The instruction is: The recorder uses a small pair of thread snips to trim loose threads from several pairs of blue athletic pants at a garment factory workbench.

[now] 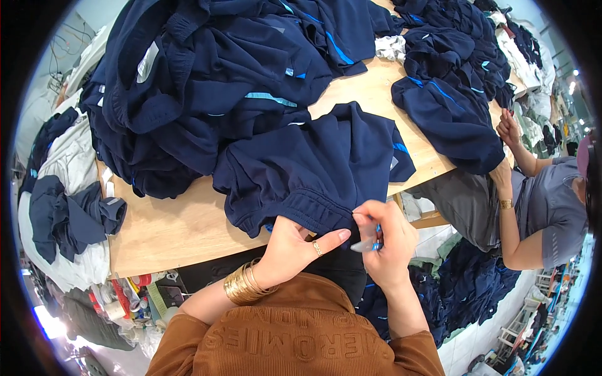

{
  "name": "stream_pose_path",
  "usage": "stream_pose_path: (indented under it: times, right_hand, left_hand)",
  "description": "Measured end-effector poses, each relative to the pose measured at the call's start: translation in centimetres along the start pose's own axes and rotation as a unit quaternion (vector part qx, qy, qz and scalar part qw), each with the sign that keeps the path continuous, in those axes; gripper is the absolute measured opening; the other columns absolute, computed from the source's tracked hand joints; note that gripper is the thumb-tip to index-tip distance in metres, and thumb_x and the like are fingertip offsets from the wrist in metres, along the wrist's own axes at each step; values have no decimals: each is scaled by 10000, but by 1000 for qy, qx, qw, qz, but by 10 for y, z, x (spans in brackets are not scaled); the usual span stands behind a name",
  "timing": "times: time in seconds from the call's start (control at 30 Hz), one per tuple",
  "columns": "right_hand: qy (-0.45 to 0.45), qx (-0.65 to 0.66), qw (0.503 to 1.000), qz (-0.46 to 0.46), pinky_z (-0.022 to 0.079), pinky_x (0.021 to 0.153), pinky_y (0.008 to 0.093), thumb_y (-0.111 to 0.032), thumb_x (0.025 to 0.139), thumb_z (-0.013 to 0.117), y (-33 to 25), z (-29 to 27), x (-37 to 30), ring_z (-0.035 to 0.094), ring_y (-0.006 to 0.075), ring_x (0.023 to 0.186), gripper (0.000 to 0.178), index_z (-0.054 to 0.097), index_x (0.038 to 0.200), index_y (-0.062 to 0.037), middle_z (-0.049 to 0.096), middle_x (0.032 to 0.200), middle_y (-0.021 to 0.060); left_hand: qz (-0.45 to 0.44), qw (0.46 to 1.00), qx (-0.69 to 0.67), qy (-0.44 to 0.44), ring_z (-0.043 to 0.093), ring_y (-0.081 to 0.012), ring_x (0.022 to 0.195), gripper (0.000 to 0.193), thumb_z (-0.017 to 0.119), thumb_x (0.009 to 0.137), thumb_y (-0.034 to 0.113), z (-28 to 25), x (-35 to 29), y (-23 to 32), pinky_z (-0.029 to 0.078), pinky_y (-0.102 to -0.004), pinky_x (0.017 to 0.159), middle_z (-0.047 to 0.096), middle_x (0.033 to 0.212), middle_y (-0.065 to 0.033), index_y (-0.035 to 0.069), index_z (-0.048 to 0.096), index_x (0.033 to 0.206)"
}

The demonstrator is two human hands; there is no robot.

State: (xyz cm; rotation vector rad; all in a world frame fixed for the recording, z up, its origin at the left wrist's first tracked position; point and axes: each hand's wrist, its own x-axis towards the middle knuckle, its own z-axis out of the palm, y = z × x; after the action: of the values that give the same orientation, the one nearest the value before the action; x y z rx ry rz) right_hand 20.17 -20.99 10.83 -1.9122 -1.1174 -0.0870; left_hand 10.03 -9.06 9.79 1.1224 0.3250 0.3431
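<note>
- At the far left, a heap of white cloth [63, 257] is topped with a crumpled dark garment [75, 216].
- Below the table's left end, red and white rolls [120, 296] are crowded among small odds and ends; whether they are kept in a drawer or a box cannot be told.
- The left and back of the wooden table [166, 232] are covered by a high pile of navy clothes [207, 88], some marked with light blue strips.
- Gold bracelets [248, 285] and a ring [316, 249] are worn on the left arm and hand. The left hand [290, 250] is held at the gathered waistband [307, 210], its thumb stretched out; the other fingers are partly hidden by cloth, so whether they are closed on it cannot be told.
- The navy shorts [320, 166] are laid at the table's near edge, in front of the pile, waistband toward the person.
- By the right hand [387, 241], small snips [362, 246] are gripped in curled fingers, just beside the waistband's right end.
- Farther right, a second navy pile [451, 59] is touched at its near end by a co-worker's hand [501, 175].
- Below, more navy clothes [476, 288] are heaped near the floor.
</note>
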Motion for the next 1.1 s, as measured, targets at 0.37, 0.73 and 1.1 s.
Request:
stream_pose_path:
  times: [0.37,0.73,1.1]
  right_hand:
    - [38,245,961,119,310,453,225,21,738,667,6,-31,-7,386,78,491,158,531,705,-53,461,586,23]
    - [32,83,996,-16,351,445,234,25,710,688,3,-3,-3,455,117,466,192,644,874,-65,518,602,25]
    - [22,93,985,142,375,511,207,-131,716,733,-1,-28,-5,450,85,557,325,541,960,-35,518,696,17]
  left_hand:
    - [-62,998,-27,8,561,-112,880,296,698,755,17,-2,-1,2,464,-257,791,596,972,-55,-40,540,998]
    - [-53,998,4,-25,553,-129,959,319,667,765,-31,-2,1,1,442,-272,874,587,1022,-61,-47,528,1052]
    - [-40,997,-62,17,562,-115,892,247,670,771,-12,3,3,2,469,-263,797,597,970,-55,-41,552,985]
